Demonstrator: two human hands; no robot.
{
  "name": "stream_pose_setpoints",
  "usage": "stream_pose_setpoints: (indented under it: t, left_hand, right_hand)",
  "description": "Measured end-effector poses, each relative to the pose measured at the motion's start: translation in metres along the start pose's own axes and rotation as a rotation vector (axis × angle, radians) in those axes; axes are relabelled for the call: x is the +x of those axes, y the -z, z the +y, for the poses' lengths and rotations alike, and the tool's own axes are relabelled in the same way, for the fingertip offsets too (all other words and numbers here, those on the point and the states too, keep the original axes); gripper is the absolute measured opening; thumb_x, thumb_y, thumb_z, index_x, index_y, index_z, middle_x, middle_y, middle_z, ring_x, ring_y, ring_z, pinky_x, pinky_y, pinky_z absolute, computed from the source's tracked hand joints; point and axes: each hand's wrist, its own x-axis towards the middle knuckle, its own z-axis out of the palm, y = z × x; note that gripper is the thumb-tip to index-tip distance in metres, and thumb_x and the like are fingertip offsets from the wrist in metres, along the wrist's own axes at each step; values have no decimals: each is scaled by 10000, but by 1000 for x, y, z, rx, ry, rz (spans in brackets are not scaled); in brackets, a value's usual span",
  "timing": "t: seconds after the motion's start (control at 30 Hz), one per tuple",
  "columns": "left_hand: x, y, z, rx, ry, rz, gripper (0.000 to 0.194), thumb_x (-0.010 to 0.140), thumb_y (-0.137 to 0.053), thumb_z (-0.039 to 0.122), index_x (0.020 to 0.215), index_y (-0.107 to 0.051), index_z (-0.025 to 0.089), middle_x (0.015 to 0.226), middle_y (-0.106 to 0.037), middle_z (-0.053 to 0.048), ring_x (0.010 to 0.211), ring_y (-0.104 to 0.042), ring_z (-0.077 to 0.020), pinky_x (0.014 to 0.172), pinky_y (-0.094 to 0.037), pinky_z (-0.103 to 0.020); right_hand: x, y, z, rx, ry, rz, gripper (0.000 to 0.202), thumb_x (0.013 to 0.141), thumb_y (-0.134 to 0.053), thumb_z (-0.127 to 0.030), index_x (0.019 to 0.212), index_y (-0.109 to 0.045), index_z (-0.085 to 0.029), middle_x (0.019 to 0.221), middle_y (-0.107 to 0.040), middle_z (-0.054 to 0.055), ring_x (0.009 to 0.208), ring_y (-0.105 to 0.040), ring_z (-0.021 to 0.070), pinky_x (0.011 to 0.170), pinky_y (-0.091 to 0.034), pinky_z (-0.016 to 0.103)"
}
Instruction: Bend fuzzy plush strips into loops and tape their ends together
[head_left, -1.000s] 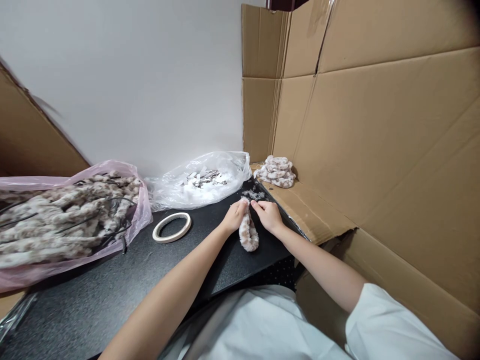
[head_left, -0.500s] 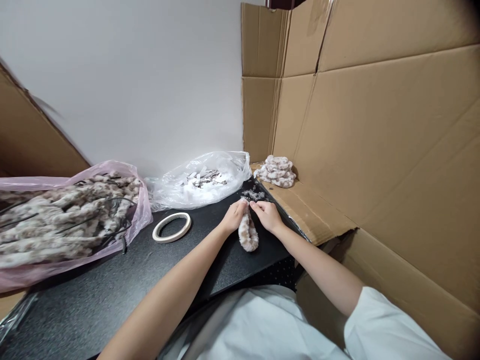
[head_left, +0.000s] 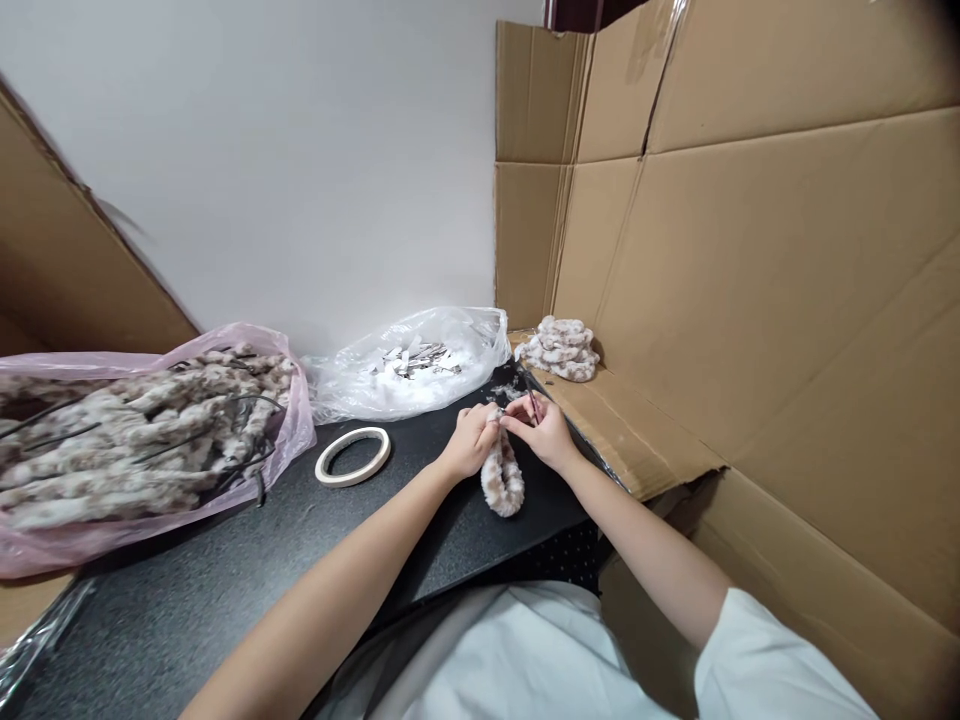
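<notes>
A fluffy white-and-brown fabric loop (head_left: 502,480) hangs down from my hands over the dark tabletop. Its upper end is pinched in my left hand (head_left: 471,440), fingers closed around it. My right hand (head_left: 546,432) is closed too, its fingertips meeting the top of the loop. A thin dark red tool (head_left: 535,405) sticks up between the right fingers; its kind is too small to make out. Just beyond the hands lie grey fluff scraps (head_left: 510,390).
A pink plastic bag (head_left: 304,420) of furry strips with dark cords lies left. A roll of tape (head_left: 352,457) rests on the black table (head_left: 300,560). Behind are a clear bag (head_left: 352,385) of scraps and a stack of fluffy loops (head_left: 562,350). Cardboard walls (head_left: 787,280) stand right.
The thin dark red tool now shows in my right hand, whose fingers have shifted at the loop's top. My left hand has turned slightly. The whole view has shifted a little.
</notes>
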Motion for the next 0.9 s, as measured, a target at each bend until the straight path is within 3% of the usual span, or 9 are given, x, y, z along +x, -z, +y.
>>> stream_pose_setpoints:
  t: [0.17,0.3,0.43,0.6,0.77,0.9]
  left_hand:
    - [-2,-2,6,24,-6,-57,147,836,-385,276,723,-446,204,727,-457,4,807,-427,-201,927,-279,-442]
    - [-2,-5,5,-41,27,-39,138,832,-353,256,733,-435,203,753,-462,-2,818,-426,-197,924,-298,-426]
    - [1,-11,-1,-201,75,-41,195,831,-280,284,708,-405,199,714,-461,-5,725,-424,-172,766,-392,-339]
    - [2,-18,-8,-402,157,-54,270,828,-249,342,646,-381,194,618,-429,2,613,-392,-146,615,-395,-295]
    - [0,-15,0,-509,213,-51,417,861,-326,502,632,-449,175,574,-423,16,569,-368,-125,588,-372,-277]
    - [-1,-11,7,-572,243,-30,428,854,-357,508,583,-429,185,545,-407,18,549,-357,-121,569,-364,-276]
  right_hand:
    - [-1,-2,-1,35,-19,22,429,663,-714,-379,596,-311,-247,688,-637,21,660,-614,186,679,-513,336]
    - [0,-1,-1,79,-39,52,419,651,-713,-347,606,-309,-249,681,-652,9,662,-621,183,698,-508,340]
    - [1,-3,1,171,-74,52,431,633,-727,-331,614,-305,-245,670,-657,-13,646,-611,168,708,-500,332]
    - [1,-4,2,238,-117,39,455,605,-754,-320,624,-308,-238,642,-637,-36,622,-585,149,703,-480,309]
    - [1,-6,0,214,-104,13,486,609,-757,-394,632,-297,-239,639,-617,-33,627,-576,151,695,-481,306]
    - [0,-2,2,103,-99,47,504,663,-676,-561,644,-286,-241,650,-566,-20,610,-554,152,620,-475,290]
